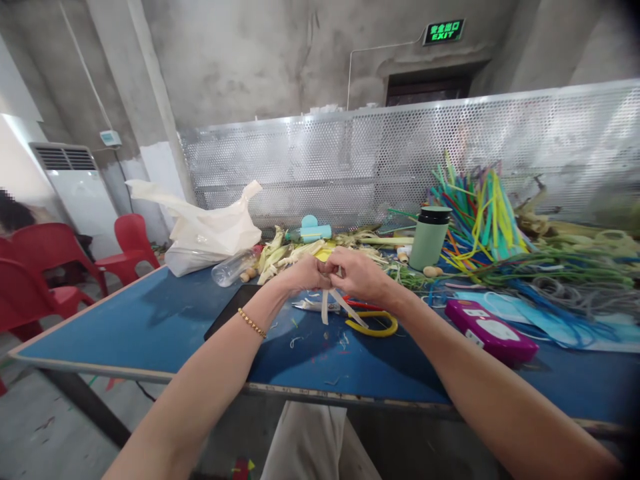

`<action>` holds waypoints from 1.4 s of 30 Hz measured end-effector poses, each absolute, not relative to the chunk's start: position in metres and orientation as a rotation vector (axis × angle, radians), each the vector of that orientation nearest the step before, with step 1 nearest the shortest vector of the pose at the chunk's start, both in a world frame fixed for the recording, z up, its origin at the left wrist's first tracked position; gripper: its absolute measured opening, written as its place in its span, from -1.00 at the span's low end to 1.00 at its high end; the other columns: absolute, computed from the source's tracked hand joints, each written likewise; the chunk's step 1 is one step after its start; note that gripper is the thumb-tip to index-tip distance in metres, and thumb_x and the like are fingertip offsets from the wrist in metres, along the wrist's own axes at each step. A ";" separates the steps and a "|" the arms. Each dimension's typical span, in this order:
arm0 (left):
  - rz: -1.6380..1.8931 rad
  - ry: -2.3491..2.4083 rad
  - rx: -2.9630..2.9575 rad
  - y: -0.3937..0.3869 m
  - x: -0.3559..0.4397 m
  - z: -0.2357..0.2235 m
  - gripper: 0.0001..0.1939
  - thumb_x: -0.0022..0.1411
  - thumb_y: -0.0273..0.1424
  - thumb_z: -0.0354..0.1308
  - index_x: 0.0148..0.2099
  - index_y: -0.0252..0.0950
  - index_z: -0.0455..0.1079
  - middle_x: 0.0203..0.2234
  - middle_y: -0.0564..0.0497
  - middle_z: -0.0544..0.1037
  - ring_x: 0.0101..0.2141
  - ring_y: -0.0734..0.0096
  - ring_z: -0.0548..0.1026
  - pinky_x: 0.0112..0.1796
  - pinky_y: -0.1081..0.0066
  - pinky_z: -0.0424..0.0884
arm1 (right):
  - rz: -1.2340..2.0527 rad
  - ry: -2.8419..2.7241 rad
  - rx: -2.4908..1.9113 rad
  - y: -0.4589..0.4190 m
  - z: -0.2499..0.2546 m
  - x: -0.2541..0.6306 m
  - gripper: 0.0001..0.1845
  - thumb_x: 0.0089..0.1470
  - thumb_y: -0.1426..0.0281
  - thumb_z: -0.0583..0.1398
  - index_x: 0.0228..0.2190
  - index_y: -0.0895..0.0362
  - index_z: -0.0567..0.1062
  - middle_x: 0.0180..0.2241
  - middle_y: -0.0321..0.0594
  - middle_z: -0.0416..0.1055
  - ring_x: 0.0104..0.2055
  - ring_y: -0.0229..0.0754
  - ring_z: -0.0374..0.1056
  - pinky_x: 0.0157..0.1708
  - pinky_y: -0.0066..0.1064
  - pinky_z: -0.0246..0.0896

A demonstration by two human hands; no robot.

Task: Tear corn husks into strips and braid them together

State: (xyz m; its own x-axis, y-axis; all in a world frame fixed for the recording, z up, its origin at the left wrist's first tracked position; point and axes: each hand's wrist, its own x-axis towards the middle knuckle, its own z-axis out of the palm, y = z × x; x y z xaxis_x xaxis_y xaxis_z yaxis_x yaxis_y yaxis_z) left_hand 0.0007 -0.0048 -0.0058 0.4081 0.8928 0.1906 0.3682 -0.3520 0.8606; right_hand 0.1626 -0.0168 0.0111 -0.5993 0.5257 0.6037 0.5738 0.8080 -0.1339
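Observation:
My left hand (306, 273) and my right hand (364, 273) meet above the middle of the blue table, fingers pinched together. Between them they grip a pale, flat strip (325, 308), which looks like corn husk; two tails of it dangle below the fingers. The part inside my fingertips is hidden. Under the hands lies a tool with a silvery end and a yellow curved handle (385, 329), red showing beside it. Corn husks (273, 260) are heaped just beyond my hands. A dark flat tablet-like object (227, 313) rests to the left, partly behind my left forearm.
On the blue table (125, 327) stand a white plastic bag (213, 230), a clear bottle (230, 270) and a green tumbler (430, 240). A purple box (490, 333), face masks (520, 313) and bundles of coloured strips (495, 213) lie right. Behind runs a perforated metal screen (320, 160).

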 end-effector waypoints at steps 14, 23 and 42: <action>0.964 0.984 1.896 -0.010 0.006 -0.004 -0.78 -0.19 -0.48 0.22 -0.64 -0.32 0.18 -0.68 0.16 0.18 -0.60 0.64 0.10 -0.57 0.49 0.00 | 0.401 -1.999 -0.903 -0.014 0.014 0.159 -0.90 -0.18 0.39 0.26 -0.57 0.18 0.52 -0.56 -0.30 0.32 -0.53 -0.35 0.12 -0.52 -0.45 0.00; 0.944 0.937 1.925 -0.009 0.008 -0.009 -0.79 -0.14 -0.46 0.24 -0.60 -0.33 0.23 -0.68 0.17 0.21 -0.61 0.63 0.13 -0.57 0.48 0.04 | 0.363 -1.946 -0.796 -0.011 0.015 0.161 -0.89 -0.13 0.38 0.26 -0.49 0.14 0.59 -0.51 -0.28 0.35 -0.49 -0.32 0.14 -0.46 -0.44 0.06; 1.067 0.628 1.578 -0.005 0.005 0.000 -0.78 -0.12 -0.36 0.37 -0.42 -0.40 0.49 -0.52 0.05 0.40 -0.49 0.58 0.26 -0.48 0.44 0.08 | 0.889 -1.711 -0.814 -0.008 0.020 0.179 -0.74 -0.13 0.25 0.32 -0.53 0.17 0.43 -0.69 -0.39 0.22 -0.66 -0.42 0.06 -0.67 -0.51 -0.08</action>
State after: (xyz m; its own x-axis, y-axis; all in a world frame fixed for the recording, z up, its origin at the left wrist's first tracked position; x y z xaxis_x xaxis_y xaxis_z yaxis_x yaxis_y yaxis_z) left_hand 0.0045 -0.0054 0.0002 0.4585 0.8325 0.3109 -0.1321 -0.2821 0.9502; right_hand 0.1791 -0.0079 0.0201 -0.2718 0.8448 0.4609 0.1084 0.5028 -0.8576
